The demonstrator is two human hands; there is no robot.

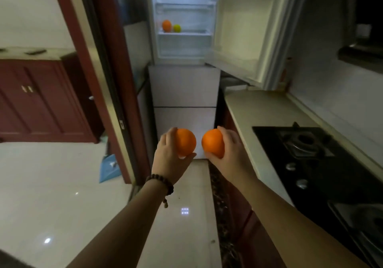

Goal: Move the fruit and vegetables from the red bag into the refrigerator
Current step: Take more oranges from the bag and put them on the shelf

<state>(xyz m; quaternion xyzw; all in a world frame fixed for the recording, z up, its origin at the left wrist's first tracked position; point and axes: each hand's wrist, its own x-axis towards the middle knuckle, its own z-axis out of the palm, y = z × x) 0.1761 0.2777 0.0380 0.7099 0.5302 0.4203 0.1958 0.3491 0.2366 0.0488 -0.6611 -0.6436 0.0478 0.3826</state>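
Count: three oranges, one yellow-green fruit, two hands in view. Left hand (169, 154) has its fingers curled around the left-hand orange (186, 142); a dark bead bracelet (163, 185) sits on that wrist. Right hand (229, 154) grips the right-hand orange (213, 143) the same way. Both held oranges are round, smooth, evenly bright orange, close in size, near each other but apart, held out in front of the refrigerator (184, 87). Upper door (244, 29) stands open. On the lit lower shelf (184, 32): the shelf orange (166, 25) with the yellow-green fruit (177, 28) just beside it on its right. Black gas hob (310, 154) on the counter (259, 110) at right.
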